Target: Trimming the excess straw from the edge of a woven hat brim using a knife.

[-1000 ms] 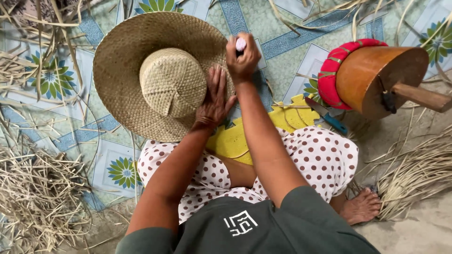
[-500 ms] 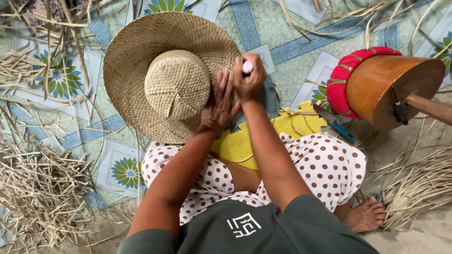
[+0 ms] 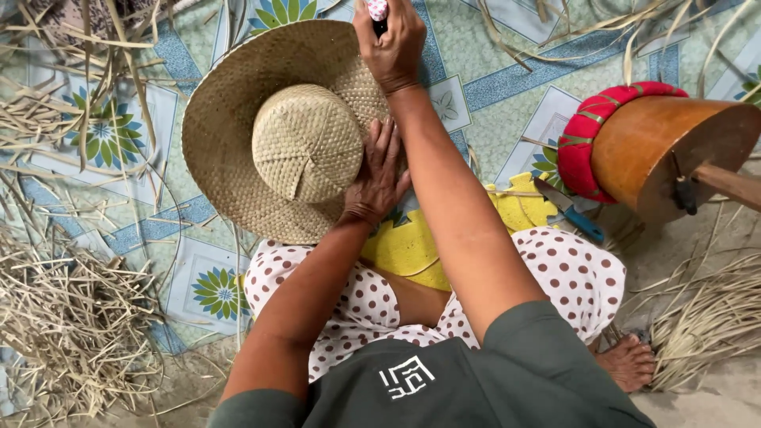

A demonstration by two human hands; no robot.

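Straw hat lies crown-up on patterned floor mat, nothing in it. Left hand flat, open on brim; right hand clenched around small pink-white tool.

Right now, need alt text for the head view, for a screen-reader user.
Seen from above, a seated person presses their left hand flat on the brim of a woven straw hat while their right hand grips a small pink-and-white object at its far edge. A blue-handled knife, a wooden block with a red band and dry straw strips lie around on a patterned mat.
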